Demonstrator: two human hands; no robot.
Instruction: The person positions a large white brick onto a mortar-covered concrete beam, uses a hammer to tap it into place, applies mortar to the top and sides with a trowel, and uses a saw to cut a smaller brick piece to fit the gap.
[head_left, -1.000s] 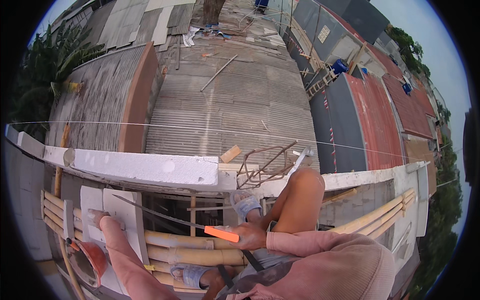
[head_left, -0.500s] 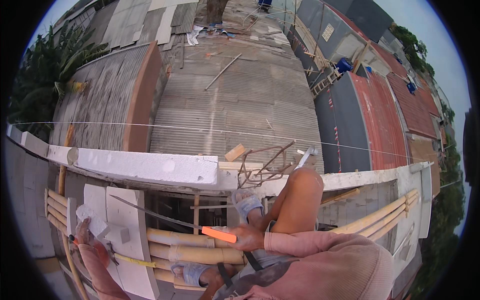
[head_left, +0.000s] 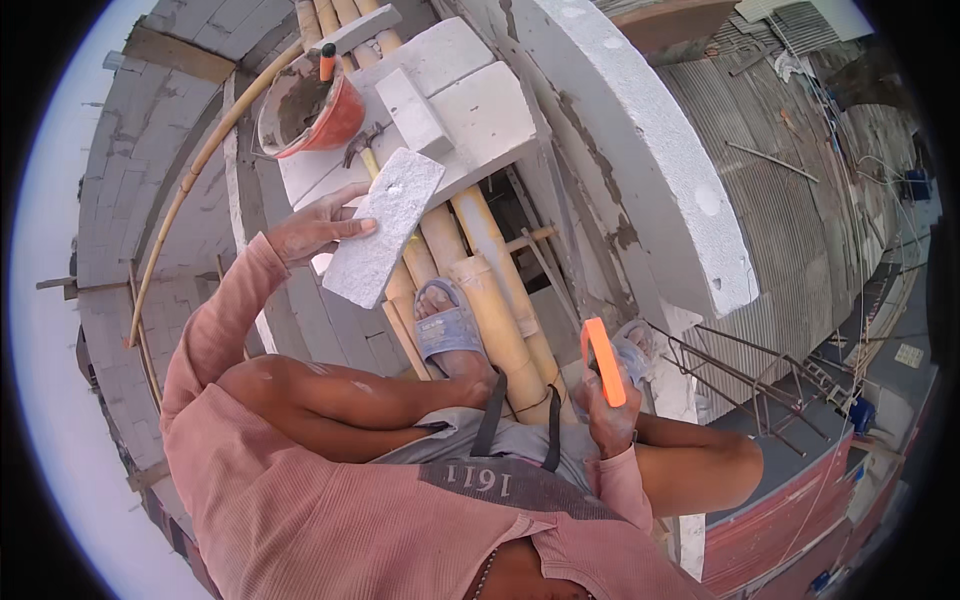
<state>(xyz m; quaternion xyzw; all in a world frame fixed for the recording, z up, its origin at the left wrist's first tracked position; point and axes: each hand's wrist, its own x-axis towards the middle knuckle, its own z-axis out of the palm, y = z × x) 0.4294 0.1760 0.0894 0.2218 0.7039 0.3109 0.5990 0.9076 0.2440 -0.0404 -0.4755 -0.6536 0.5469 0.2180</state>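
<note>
A rough white piece of lightweight concrete block (head_left: 385, 228) is gripped in my left hand (head_left: 318, 228), thumb on its near face and fingers behind its edge. It is held tilted above the bamboo poles. My right hand (head_left: 612, 415) is closed round the orange handle of a hand saw (head_left: 604, 362), beside my right knee. The saw's grey blade seems to run away from me along the wall and is hard to make out. Just beyond the held piece, a hammer (head_left: 362, 145) with a yellow handle lies by a smaller white block (head_left: 412, 112) on large white blocks (head_left: 480, 112).
A red bucket (head_left: 335, 120) of grey mortar stands at the far left, an orange-handled tool in it. Under my sandalled foot run bamboo poles (head_left: 485, 300) with gaps beside them. A white block wall (head_left: 660, 130) rises on the right, near bent steel rods (head_left: 750, 375) and lower corrugated roofs (head_left: 770, 220).
My view has swung round to the left and down. My left hand has lifted the white block piece off the large blocks and brought it closer. The saw stays in my right hand, now upright.
</note>
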